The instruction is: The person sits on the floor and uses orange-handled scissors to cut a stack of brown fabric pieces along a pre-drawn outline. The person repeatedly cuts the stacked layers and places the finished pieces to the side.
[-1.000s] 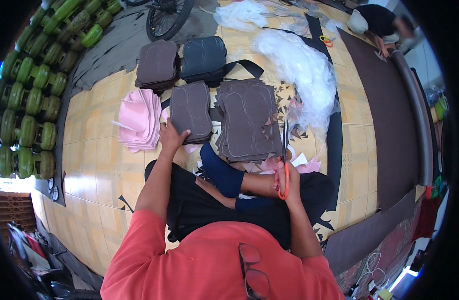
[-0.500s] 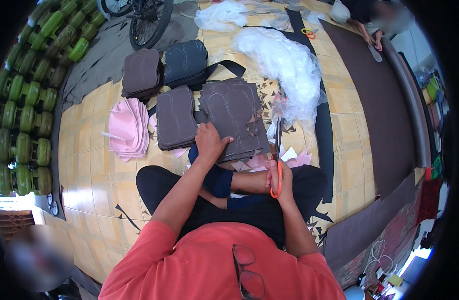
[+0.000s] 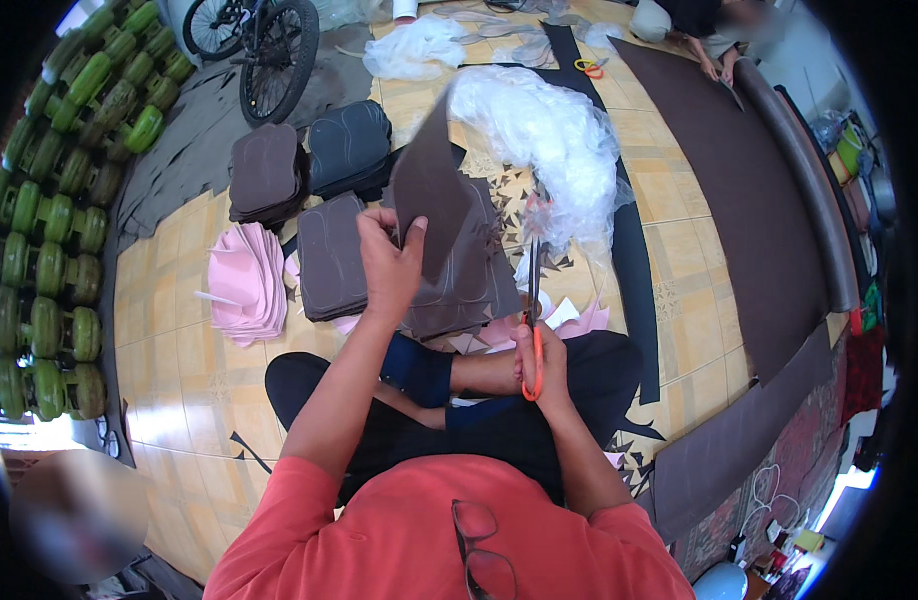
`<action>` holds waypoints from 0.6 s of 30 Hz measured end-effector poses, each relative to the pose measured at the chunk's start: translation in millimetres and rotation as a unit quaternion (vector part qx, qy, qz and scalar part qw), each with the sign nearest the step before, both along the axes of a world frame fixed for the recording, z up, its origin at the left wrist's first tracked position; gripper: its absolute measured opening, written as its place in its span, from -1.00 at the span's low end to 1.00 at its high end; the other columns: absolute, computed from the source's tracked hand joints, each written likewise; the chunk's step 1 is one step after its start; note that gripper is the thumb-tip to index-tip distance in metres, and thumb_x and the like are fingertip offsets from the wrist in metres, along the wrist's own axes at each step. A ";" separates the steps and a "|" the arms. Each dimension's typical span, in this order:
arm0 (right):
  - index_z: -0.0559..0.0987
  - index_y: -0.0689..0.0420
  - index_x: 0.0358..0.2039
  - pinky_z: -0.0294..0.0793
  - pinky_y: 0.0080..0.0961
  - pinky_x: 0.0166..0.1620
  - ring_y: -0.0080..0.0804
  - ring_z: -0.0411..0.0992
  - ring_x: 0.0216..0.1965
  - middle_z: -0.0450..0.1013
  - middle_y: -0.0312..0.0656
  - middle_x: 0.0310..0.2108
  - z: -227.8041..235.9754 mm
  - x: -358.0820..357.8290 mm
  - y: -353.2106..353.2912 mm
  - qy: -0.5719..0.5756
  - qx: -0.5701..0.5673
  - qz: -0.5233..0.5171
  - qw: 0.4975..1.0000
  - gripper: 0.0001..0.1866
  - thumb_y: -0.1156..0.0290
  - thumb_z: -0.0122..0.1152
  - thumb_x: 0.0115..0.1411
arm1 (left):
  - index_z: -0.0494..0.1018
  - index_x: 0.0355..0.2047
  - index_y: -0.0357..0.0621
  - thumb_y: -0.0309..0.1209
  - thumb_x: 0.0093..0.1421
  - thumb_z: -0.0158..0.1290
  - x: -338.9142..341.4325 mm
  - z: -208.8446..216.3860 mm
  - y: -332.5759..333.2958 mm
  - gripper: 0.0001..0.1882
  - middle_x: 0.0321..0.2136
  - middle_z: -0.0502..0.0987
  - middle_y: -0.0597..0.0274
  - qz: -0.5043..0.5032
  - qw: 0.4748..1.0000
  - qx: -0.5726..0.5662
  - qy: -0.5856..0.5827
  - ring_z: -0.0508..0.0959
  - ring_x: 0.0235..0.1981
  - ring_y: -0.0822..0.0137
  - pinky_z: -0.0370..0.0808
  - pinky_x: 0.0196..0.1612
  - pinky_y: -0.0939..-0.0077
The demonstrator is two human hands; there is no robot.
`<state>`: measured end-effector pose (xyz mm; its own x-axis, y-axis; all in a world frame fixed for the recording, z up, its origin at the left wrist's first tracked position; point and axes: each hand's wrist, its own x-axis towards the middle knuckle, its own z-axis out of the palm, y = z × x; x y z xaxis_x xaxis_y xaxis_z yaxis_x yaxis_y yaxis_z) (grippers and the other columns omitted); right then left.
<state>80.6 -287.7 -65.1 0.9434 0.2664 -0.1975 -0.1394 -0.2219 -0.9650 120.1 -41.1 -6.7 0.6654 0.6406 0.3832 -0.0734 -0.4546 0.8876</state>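
My left hand [image 3: 392,262] pinches one dark brown sheet [image 3: 431,190] by its edge, lifted and tilted above a stack of dark sheets [image 3: 469,290] with pale drawn outlines. In my right hand [image 3: 545,365] is a pair of orange-handled scissors [image 3: 534,300], blades pointing away from me, over my crossed legs. Left of the stack lies a pile of cut brown pieces [image 3: 331,255] with rounded corners. Behind it are another brown pile [image 3: 266,172] and a dark grey one [image 3: 348,148]. Pink cut pieces [image 3: 245,285] are heaped at the left.
Crumpled clear plastic [image 3: 539,130] and small dark scraps lie beyond the stack. A long brown sheet [image 3: 724,190] with a roll stretches along the right, where another person's hands [image 3: 719,72] work. Green gas cylinders [image 3: 54,240] line the left; a bicycle [image 3: 274,60] stands behind.
My left hand has risen from the stack, lifting one sheet off it. The right hand still holds the scissors in about the same place. The whole view has shifted slightly.
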 end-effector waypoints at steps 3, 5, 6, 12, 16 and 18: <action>0.47 0.22 -0.37 0.27 -0.69 -0.66 -0.67 0.25 -0.73 0.26 -0.36 -0.69 1.9 0.9 2.8 -0.006 0.002 0.002 1.000 -0.57 0.04 0.03 0.33 | 0.26 0.02 -0.38 -0.52 0.20 0.09 -8.3 24.4 8.5 -0.59 -0.14 0.48 0.09 -0.129 0.974 -0.183 0.019 0.49 -0.16 0.33 0.41 -0.07 0.48; 0.46 0.21 -0.35 0.27 -0.70 -0.66 -0.67 0.25 -0.73 0.26 -0.36 -0.68 -1.7 2.2 5.3 -0.010 -0.011 -0.001 1.000 -0.58 0.04 0.02 0.34 | 0.21 0.17 -0.35 -0.51 0.25 0.03 -17.3 23.4 14.2 -0.51 0.02 0.45 0.05 -0.186 0.927 -0.326 0.003 0.46 0.01 0.29 0.37 0.09 0.44; 0.45 0.21 -0.34 0.27 -0.70 -0.66 -0.68 0.25 -0.73 0.26 -0.36 -0.68 -4.4 3.1 7.9 -0.012 -0.016 -0.002 1.000 -0.58 0.04 0.01 0.34 | 0.22 0.16 -0.32 -0.51 0.25 0.03 -21.9 23.8 12.9 -0.52 0.02 0.45 0.07 -0.185 0.916 -0.356 -0.012 0.46 0.02 0.28 0.37 0.09 0.40; 0.38 0.27 -0.45 0.43 -0.37 -0.42 -0.28 0.45 -0.50 0.40 -0.06 -0.53 16.1 11.5 26.6 -0.102 0.007 -0.007 0.995 -0.53 0.05 0.00 0.33 | 0.25 0.14 -0.21 -0.52 0.25 0.03 -48.9 14.5 10.3 -0.55 0.04 0.43 0.12 -0.190 0.876 -0.439 -0.059 0.44 0.07 0.22 0.39 0.13 0.28; 0.37 0.30 -0.41 0.44 -0.33 -0.40 -0.19 0.46 -0.51 0.40 -0.01 -0.54 28.9 16.0 30.5 -0.114 -0.011 0.015 0.993 -0.52 0.06 -0.02 0.34 | 0.25 0.14 -0.19 -0.52 0.26 0.03 -57.7 13.6 8.3 -0.56 0.04 0.43 0.15 -0.199 0.866 -0.452 -0.077 0.45 0.06 0.23 0.38 0.13 0.27; 0.36 0.29 -0.41 0.44 -0.33 -0.41 -0.16 0.46 -0.51 0.40 0.00 -0.54 30.9 17.6 30.1 -0.126 -0.026 0.027 0.991 -0.53 0.06 -0.02 0.34 | 0.25 0.14 -0.18 -0.52 0.27 0.02 -60.2 15.4 8.0 -0.57 0.03 0.43 0.15 -0.202 0.862 -0.457 -0.084 0.45 0.06 0.23 0.38 0.14 0.27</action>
<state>98.3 -257.5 -34.2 0.9492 0.3136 0.0277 0.1180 -0.2727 -0.9548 59.9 -33.1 8.7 0.8899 0.4539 -0.0464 -0.2233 0.5220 0.8232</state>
